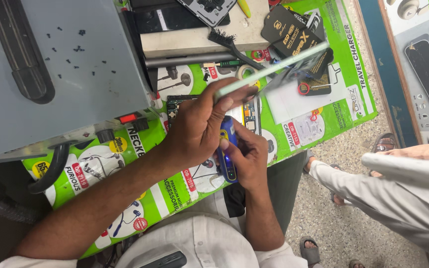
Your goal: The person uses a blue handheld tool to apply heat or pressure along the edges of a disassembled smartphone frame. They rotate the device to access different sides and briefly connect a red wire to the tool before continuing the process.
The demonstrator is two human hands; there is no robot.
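Our left hand [199, 124] grips a thin pale-green phone [274, 67] by its edge. Our right hand [249, 156] clasps a blue pen-shaped tool [228, 149] just beneath it.

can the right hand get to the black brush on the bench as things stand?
Probably not freely: the right hand is wrapped around the blue tool, and the left hand with the pale green panel sits between it and the black brush.

left hand [197, 126]: fingers pinched, raised | right hand [248, 156]: apparently curled shut
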